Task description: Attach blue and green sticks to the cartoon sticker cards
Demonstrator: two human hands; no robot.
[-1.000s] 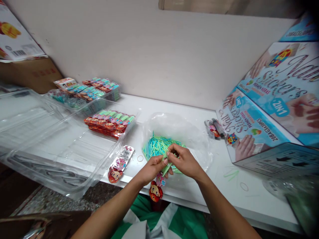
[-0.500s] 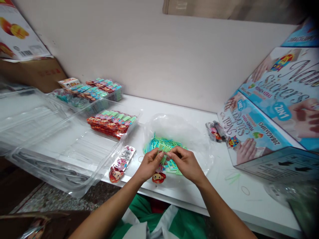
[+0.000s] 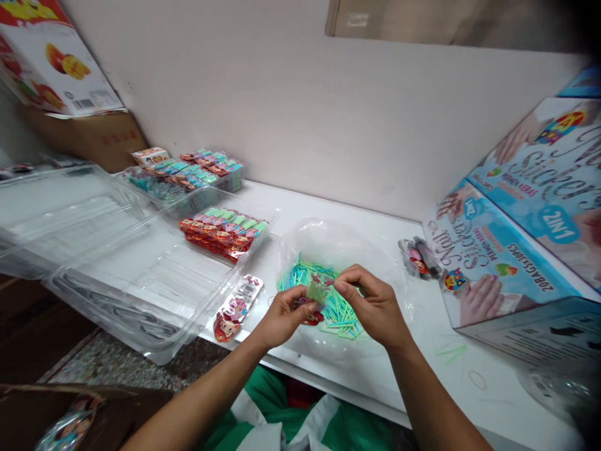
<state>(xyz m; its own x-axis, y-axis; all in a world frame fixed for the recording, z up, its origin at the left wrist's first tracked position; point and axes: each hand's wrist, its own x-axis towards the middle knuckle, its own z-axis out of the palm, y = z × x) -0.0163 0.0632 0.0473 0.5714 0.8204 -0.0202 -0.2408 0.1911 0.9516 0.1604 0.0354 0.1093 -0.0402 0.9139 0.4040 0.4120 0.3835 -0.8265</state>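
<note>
My left hand (image 3: 284,318) is closed, thumb over fingers, on a small clear packet (image 3: 318,290) with pale green sticks inside and a red cartoon print on its lower end. At the packet's upper right edge, my right hand (image 3: 370,304) pinches with thumb and forefinger; the exact contact is hard to make out. Both hands are above a clear plastic bag (image 3: 314,233) spread open on the table, with many loose green and blue sticks (image 3: 340,316) in it. Left of the bag lies a flat cartoon packet (image 3: 237,308).
Clear plastic trays (image 3: 164,294) cover the left side. Filled packets (image 3: 224,232) stand stacked in rows, with another filled box (image 3: 211,164) behind. Blue nail sticker boxes (image 3: 498,250) rise on the right, near dark packets (image 3: 419,258), stray green sticks (image 3: 451,354) and a rubber band (image 3: 477,379).
The view has shifted left. My hands have drawn slightly apart, and the packet has tilted, its print now partly behind my left fingers.
</note>
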